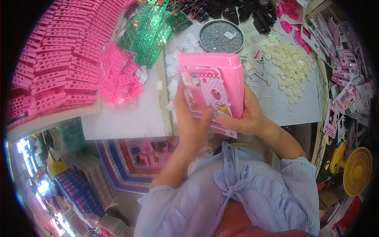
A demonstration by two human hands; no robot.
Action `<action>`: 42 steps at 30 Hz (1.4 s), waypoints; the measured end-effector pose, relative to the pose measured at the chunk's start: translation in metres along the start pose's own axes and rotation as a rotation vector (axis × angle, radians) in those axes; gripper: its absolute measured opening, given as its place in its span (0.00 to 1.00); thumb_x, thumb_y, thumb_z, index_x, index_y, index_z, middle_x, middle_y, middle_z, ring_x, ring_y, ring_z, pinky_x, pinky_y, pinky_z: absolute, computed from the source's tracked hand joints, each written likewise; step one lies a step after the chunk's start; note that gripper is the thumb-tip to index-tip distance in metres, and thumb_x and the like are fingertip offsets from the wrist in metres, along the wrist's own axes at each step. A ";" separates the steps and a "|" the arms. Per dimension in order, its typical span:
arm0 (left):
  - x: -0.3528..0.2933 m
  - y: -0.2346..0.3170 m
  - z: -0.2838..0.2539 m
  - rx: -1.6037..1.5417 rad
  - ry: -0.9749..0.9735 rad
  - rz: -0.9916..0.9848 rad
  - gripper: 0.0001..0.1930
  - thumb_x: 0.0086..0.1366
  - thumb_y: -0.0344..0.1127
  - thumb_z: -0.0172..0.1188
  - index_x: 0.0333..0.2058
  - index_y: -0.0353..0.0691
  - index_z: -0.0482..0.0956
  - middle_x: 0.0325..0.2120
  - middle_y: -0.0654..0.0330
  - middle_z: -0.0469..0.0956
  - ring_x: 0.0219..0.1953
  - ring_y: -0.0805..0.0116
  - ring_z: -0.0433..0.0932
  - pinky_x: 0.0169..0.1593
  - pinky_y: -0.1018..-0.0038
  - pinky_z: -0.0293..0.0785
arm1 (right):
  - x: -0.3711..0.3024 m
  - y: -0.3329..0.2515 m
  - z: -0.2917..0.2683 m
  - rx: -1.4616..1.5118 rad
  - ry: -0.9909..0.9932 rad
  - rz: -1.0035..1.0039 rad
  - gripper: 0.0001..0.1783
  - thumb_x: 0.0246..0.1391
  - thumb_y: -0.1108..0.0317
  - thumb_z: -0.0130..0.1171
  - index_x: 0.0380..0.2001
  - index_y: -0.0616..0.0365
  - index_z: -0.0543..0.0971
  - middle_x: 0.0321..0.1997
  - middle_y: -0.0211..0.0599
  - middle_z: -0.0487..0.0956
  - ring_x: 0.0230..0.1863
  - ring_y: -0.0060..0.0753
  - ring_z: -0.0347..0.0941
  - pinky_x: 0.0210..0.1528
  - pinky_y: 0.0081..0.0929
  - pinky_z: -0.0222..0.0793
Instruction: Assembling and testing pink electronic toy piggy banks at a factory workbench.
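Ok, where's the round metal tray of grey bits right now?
In the head view, the round metal tray sits at the table's far edge, just beyond the pink plastic case held in both hands, between green circuit boards and white discs.

white worktable (130, 118), striped floor mat (118, 166), yellow fan (357, 170)

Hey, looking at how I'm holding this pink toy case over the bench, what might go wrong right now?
The pink case is held tilted in the air by both hands, left hand and right hand; a slip could drop it onto the round tray of grey bits or scatter the white discs nearby.
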State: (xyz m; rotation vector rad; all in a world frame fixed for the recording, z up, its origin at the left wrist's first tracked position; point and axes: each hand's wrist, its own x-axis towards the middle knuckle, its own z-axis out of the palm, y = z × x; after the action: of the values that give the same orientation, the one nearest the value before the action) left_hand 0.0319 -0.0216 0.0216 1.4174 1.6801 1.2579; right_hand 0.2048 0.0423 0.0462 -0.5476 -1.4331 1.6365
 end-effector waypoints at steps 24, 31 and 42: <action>0.040 0.004 -0.030 -0.479 0.084 -0.219 0.23 0.70 0.35 0.59 0.58 0.30 0.67 0.44 0.56 0.76 0.46 0.70 0.77 0.49 0.71 0.75 | 0.008 -0.012 -0.015 0.297 -0.044 0.293 0.36 0.60 0.71 0.64 0.67 0.63 0.62 0.61 0.39 0.75 0.59 0.26 0.73 0.59 0.28 0.72; 0.046 0.004 -0.029 -0.385 0.177 -0.115 0.12 0.75 0.38 0.53 0.36 0.37 0.79 0.23 0.71 0.73 0.27 0.85 0.71 0.30 0.84 0.66 | -0.013 -0.015 -0.025 0.239 -0.117 0.475 0.39 0.55 0.77 0.67 0.68 0.63 0.61 0.62 0.42 0.75 0.58 0.28 0.75 0.60 0.29 0.73; 0.060 0.005 -0.030 -0.476 0.262 -0.135 0.14 0.77 0.42 0.49 0.36 0.40 0.77 0.25 0.70 0.73 0.27 0.84 0.71 0.30 0.83 0.68 | -0.019 -0.014 -0.012 0.362 0.011 0.201 0.40 0.54 0.79 0.66 0.68 0.64 0.60 0.62 0.41 0.73 0.63 0.31 0.70 0.66 0.32 0.68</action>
State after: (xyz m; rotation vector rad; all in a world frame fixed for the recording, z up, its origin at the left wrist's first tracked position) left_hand -0.0074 0.0274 0.0452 0.8729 1.4701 1.6812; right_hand 0.2283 0.0331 0.0531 -0.5010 -1.0635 1.9929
